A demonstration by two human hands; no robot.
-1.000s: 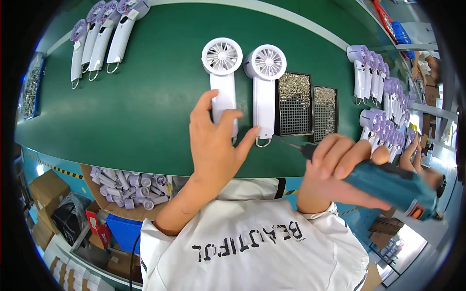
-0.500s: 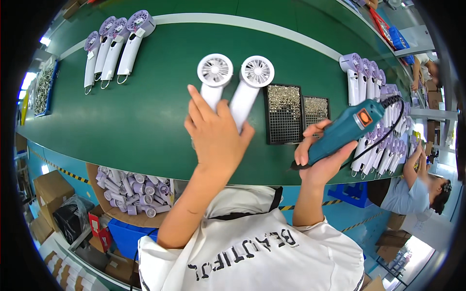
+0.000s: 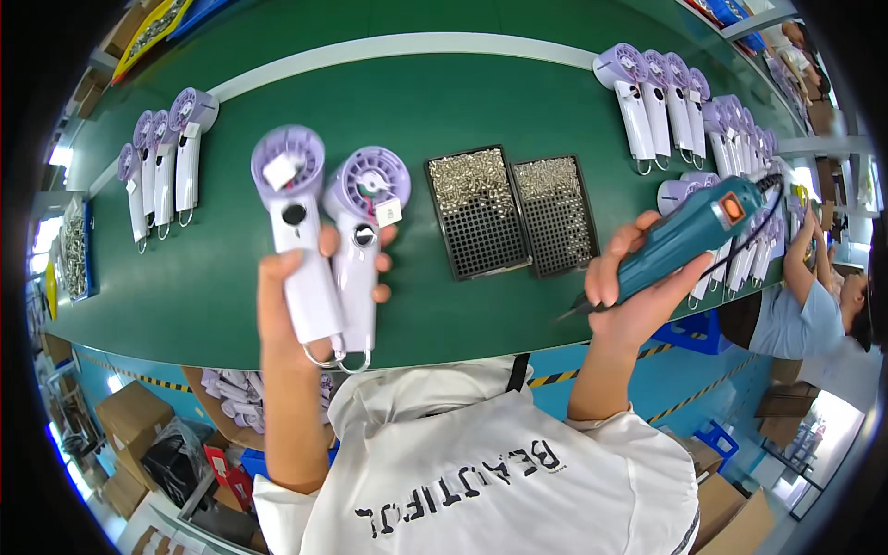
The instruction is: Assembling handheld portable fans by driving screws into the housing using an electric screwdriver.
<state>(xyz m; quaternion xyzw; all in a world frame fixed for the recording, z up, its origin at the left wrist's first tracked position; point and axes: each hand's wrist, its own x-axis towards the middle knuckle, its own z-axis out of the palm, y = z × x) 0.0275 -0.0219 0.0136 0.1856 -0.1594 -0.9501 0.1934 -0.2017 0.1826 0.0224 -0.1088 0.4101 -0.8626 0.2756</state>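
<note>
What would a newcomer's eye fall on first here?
The teal power tool in the right hand stands out first. Next come two white-and-purple handheld fans gripped together in the left hand. Between the hands, on the green tabletop, two black trays hold small shiny pieces.

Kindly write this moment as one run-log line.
left hand: holds two handheld fans | right hand: holds teal corded screwdriver | green table: two black trays, metal parts
</note>
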